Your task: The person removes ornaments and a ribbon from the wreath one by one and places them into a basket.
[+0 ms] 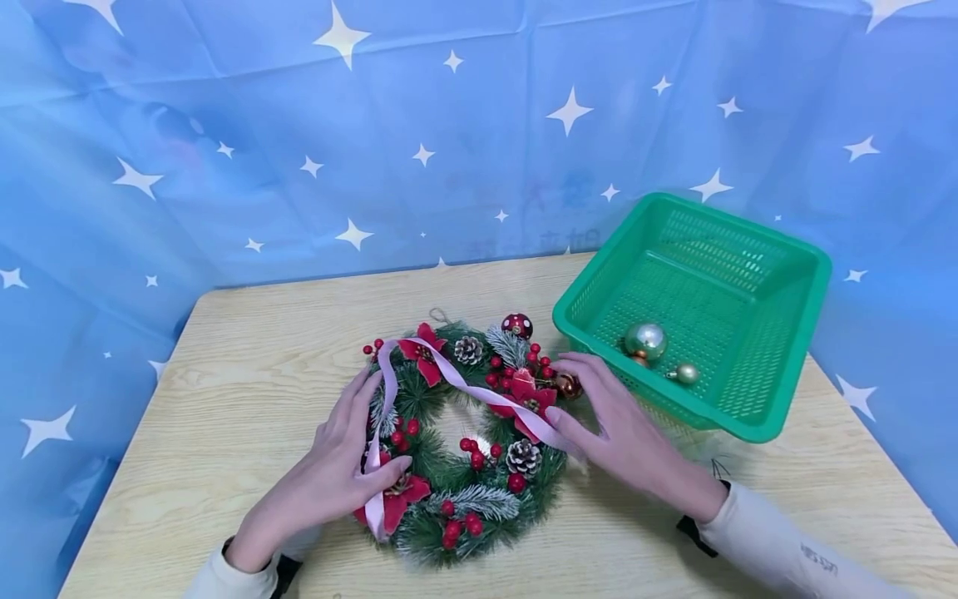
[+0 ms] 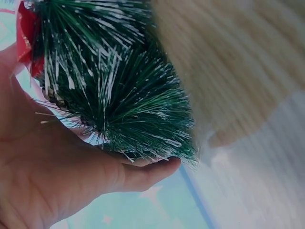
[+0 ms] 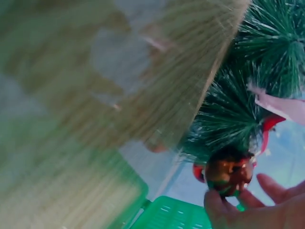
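Note:
A round green wreath (image 1: 427, 445) lies on the table, set with red poinsettias, berries and frosted pinecones. Draped over its top is a pale pink ribbon (image 1: 464, 384), one end hanging at the lower left and the other at the right. My left hand (image 1: 333, 457) grips the wreath's left side, thumb across a poinsettia (image 1: 404, 497) and fingers along the outer needles. At the right rim, my right hand (image 1: 621, 424) holds the wreath with its fingers at a copper bauble (image 3: 228, 171) and its thumb near the ribbon. A dotted red bauble (image 1: 517, 325) sits at the top.
To the right stands a green plastic basket (image 1: 816, 333) close beside my right hand. Inside it are a large silver bauble (image 1: 646, 340), a small champagne bauble (image 1: 684, 373) and a partly hidden copper one. A blue star-patterned cloth (image 1: 464, 108) hangs behind the wooden table (image 1: 247, 366).

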### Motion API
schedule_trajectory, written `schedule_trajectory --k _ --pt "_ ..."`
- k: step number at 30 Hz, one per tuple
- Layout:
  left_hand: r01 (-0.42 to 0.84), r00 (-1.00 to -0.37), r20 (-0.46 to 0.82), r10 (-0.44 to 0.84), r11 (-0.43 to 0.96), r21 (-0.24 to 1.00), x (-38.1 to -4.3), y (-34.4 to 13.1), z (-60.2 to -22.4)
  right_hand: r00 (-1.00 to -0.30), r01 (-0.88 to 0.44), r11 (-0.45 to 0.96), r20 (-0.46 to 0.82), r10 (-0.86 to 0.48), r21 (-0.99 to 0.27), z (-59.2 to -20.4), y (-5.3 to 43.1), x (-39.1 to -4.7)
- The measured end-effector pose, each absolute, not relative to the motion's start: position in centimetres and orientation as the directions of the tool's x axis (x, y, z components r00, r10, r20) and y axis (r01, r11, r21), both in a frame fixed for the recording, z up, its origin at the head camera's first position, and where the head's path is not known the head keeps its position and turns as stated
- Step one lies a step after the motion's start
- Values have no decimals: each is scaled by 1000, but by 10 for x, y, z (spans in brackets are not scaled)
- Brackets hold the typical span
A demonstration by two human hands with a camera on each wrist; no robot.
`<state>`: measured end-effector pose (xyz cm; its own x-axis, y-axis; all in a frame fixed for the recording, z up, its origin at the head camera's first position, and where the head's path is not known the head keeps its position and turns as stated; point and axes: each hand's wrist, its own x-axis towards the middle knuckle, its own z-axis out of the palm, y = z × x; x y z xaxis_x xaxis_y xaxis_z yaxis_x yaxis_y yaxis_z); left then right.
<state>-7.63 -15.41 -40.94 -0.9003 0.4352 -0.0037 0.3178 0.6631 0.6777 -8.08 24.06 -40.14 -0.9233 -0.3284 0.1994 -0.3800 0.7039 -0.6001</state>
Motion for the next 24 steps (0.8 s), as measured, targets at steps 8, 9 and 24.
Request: schedule_trajectory --k 8,9,24 --pt "330 -902 21 430 658 677 -79 -155 -410 -911 -411 694 244 -332 -591 -404 245 -81" --pt "328 -906 30 421 658 678 -78 -154 -410 -906 -424 695 261 -335 -580 -405 245 -81" --pt "378 -916 171 362 638 671 -76 -150 -411 -864 -501 647 377 -335 -575 -402 246 -82"
